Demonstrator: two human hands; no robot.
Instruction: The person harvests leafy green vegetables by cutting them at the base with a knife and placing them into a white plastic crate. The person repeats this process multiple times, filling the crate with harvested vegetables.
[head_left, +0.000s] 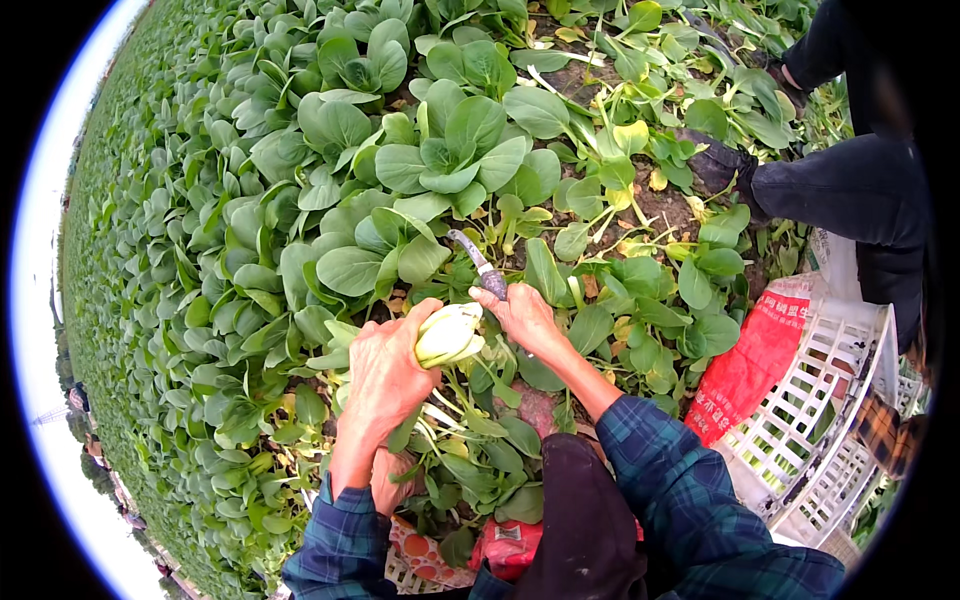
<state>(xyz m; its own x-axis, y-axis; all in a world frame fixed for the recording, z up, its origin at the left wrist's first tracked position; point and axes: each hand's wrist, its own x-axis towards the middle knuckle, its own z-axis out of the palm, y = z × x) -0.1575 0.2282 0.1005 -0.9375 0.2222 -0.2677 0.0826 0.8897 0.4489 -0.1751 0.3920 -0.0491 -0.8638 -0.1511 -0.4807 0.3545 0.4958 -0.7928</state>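
My left hand (390, 361) grips a head of bok choy (448, 336). Its pale cut base faces right, and the palm covers most of the stalks. Just to the right, my right hand (526, 319) is closed around the dark handle of a small hooked knife (471, 247). The curved metal blade points up and away, towards the growing plants. My right thumb is close to the bok choy's base; whether they touch I cannot tell. Loose leaves and stalks (480, 450) lie on the ground below both hands.
Rooted bok choy (450, 154) fills the left and far side. Trimmed leaves (622, 277) litter the soil at right. A white plastic crate (806, 397) with a red printed sack (750, 360) stands at lower right. Another person's dark-trousered leg (832, 187) is beyond it.
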